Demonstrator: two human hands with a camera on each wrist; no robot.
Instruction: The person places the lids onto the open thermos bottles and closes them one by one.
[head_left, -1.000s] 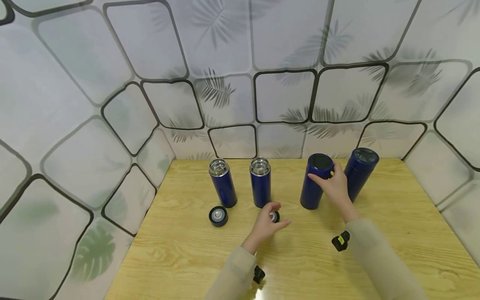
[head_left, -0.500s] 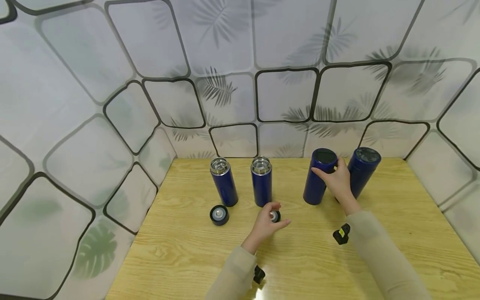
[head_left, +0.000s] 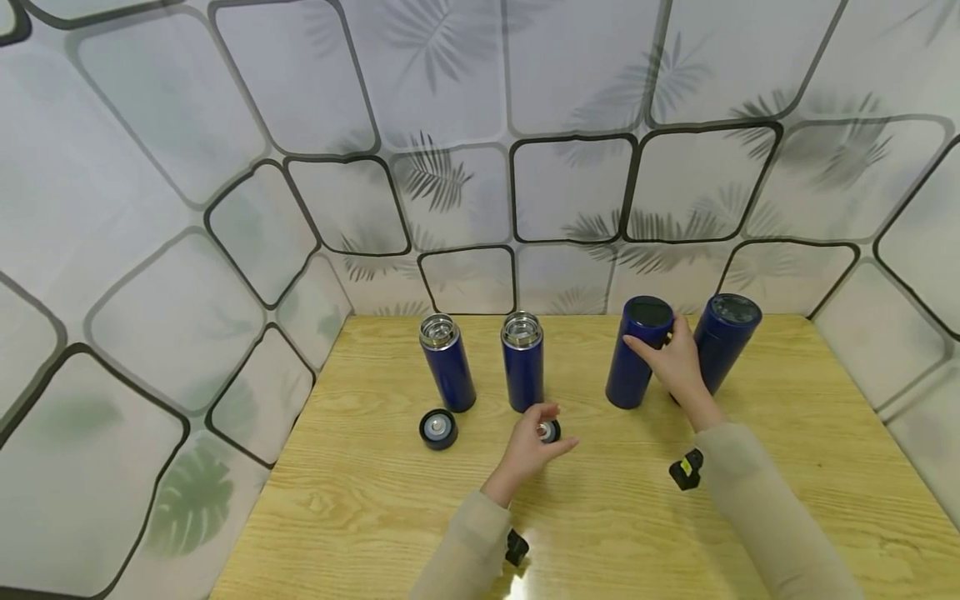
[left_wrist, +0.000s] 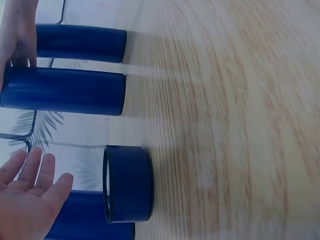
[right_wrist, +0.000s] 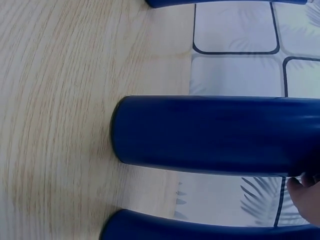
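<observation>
My right hand grips a dark blue flask near its top, thumb on the left and fingers on the right. This flask stands upright on the table with its black-topped lid on. My left hand, fingers spread and relaxed, hovers beside a loose flask lid that lies upturned on the table. In the left wrist view the lid sits apart from the fingertips. Behind that hand stands a flask without its lid, its steel rim showing. The right wrist view shows the gripped flask up close.
Another uncapped blue flask stands at the left, with its upturned lid in front. A capped flask stands just right of my right hand. Behind the wooden table is a patterned wall covering.
My right hand has shifted the gripped flask slightly back and to the right, then stayed about still over the last half second. The left hand has hardly moved.
</observation>
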